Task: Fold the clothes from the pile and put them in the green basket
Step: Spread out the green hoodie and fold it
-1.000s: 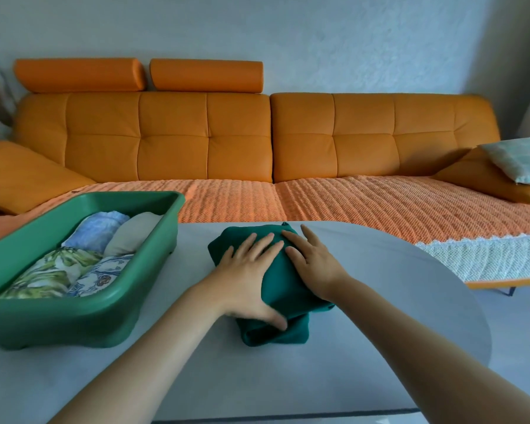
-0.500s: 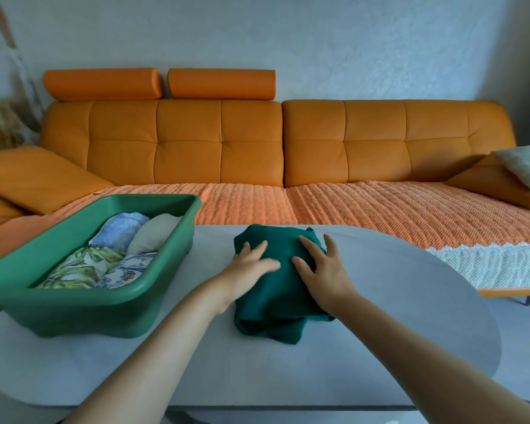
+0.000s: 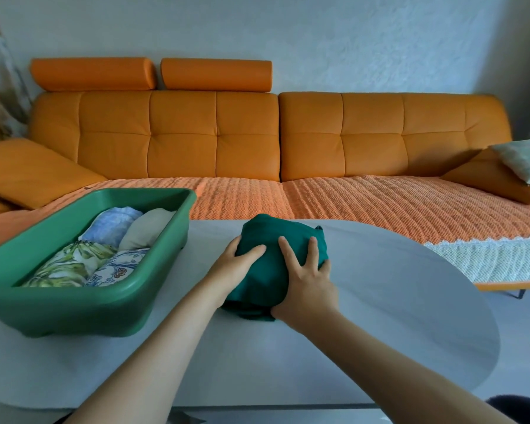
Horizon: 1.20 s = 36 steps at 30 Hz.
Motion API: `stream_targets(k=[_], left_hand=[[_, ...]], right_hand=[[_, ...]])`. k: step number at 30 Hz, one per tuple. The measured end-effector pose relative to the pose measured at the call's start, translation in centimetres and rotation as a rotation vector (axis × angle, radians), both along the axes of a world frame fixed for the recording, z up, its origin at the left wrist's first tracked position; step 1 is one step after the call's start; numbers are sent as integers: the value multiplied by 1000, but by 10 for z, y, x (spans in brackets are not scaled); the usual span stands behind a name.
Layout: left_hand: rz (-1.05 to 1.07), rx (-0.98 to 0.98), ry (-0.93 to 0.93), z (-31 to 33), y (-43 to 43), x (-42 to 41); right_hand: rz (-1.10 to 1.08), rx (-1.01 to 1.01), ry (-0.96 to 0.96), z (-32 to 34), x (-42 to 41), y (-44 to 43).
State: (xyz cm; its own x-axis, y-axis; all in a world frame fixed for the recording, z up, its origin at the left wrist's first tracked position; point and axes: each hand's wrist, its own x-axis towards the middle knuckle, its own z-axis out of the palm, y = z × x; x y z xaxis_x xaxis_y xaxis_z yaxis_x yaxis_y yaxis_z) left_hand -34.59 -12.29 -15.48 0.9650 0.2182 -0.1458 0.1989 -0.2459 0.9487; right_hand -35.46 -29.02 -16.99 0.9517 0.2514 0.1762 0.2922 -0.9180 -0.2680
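A folded dark green garment (image 3: 270,240) bulges between both hands over the middle of the grey oval table (image 3: 395,301). My left hand (image 3: 236,264) grips its left side with the thumb on top. My right hand (image 3: 306,280) wraps its right and near side, fingers spread over the top. The green basket (image 3: 110,304) stands at the table's left. Inside it lie several folded clothes: a light blue one (image 3: 114,221), a beige one (image 3: 147,228), a green leaf-print one (image 3: 71,264) and a blue-and-white floral one (image 3: 117,267).
An orange sofa (image 3: 214,142) with a woven orange cover (image 3: 364,203) runs along the far side of the table. Orange cushions lie at both ends, with a pale green pillow (image 3: 527,160) at the right. The table's rounded right edge drops to the floor.
Both hands went from pressing flat on the garment to clasping it from its sides. The bundle now looks rounder and raised. My view shifted slightly to the left.
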Motion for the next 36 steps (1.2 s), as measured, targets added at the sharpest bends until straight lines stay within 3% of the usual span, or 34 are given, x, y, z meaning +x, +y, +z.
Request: stream_targets(k=[8,16,22,25,29,33,36], left_hand=[[114,23,-198,7,-9,-13],[190,211,-473,89,37,-37],[282,47,-483,128,122,-60],[328,22,-441,122,174,-75],[291,72,-325,106,233,-90],[288,317,5,79,277,-100],[258,454,73,79,289,-95]], right_hand=[[25,153,-196,-7,12,3],[131,259,-465,60,10,50],[205,140,-520,110,-5,138],[289,60,-515,116,-17,188],[396,-32,-365,110,-31,244],[522,-62,-117,93,-36,269],[553,-59,-203,101,-35,265]])
